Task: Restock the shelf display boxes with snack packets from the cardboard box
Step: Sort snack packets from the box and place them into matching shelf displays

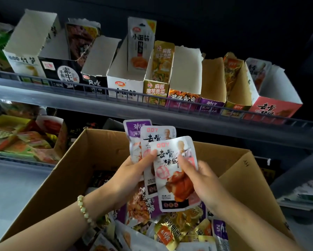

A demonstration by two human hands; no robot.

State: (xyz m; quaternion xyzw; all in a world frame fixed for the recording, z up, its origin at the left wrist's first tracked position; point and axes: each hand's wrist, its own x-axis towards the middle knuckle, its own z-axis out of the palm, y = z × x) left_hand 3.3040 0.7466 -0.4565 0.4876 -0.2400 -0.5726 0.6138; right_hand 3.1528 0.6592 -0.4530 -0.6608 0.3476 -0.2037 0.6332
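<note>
Head view. Three packets (157, 142) are fanned at 6 o'clock of centre, held up over the carton (74, 160). Left hand (134, 174) grips the fan, thumb across the faces, fingers behind and out of sight. Right hand (204, 183) pinches the front packet (175, 171) at its right edge, thumb on the face, other fingers behind. Front packet overlaps the mid packet (158, 135). Purple packet (136, 126) is at the back, mostly covered. More packets lie loose in the carton, low at 6.

Likely step: sorting by brand before shelving. Front and mid prints look to match the pink box (277, 107) at 3 o'clock, and the purple one the purple box (212, 104) at 2.

Risks:
- The packs are glossy and the pinch is light. Pulling the front one could drag the mid one off the left thumb, so it drops back in the carton.
- Prints are alike, so a packet could go in the wrong box.
- Box walls are torn and thin, and a shove could fold or tilt one.
- Rail (115, 94) runs 9 to 3 in front of the boxes. A low entry would snag a packet's bottom edge.

Room: box tops are open with a dark gap above, so go in from above. The carton's far rim sits just under the shelf edge, and the hands must rise past both. The pink box ends the row, with free space at its right.
</note>
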